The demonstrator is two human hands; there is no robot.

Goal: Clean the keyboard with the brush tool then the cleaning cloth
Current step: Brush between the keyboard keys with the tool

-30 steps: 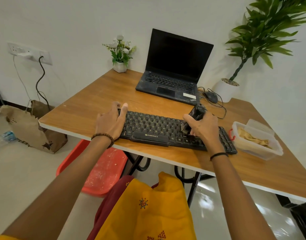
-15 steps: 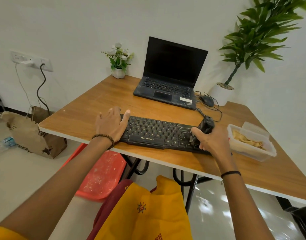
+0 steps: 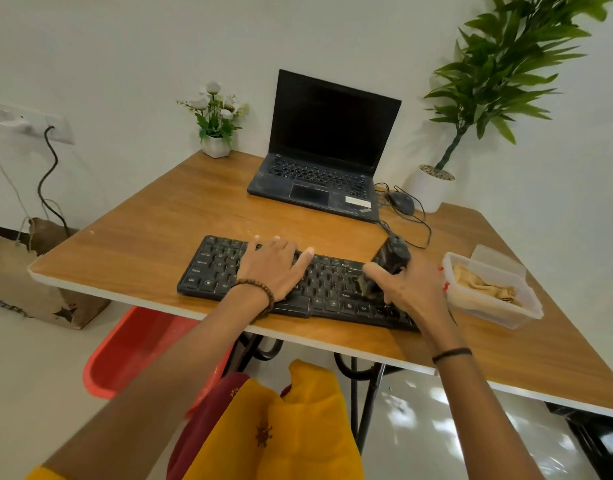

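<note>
A black keyboard (image 3: 215,268) lies along the front edge of the wooden table (image 3: 152,220). My left hand (image 3: 273,268) rests flat on the keyboard's middle keys with its fingers spread, holding nothing. My right hand (image 3: 409,292) grips a dark brush tool (image 3: 391,256), whose bristle end touches the keys on the keyboard's right part. A yellowish cleaning cloth (image 3: 481,285) lies crumpled in a clear plastic box (image 3: 488,311) just right of the keyboard.
An open black laptop (image 3: 325,150) stands at the back, with a wired mouse (image 3: 400,200) beside it. A small flower pot (image 3: 215,145) and a tall potted plant (image 3: 431,188) sit by the wall. A red stool (image 3: 131,348) is under the table.
My left hand has shifted from the keyboard's left end onto its middle keys. My right hand with the brush stays over the keyboard's right part, having moved right from the middle a second ago.
</note>
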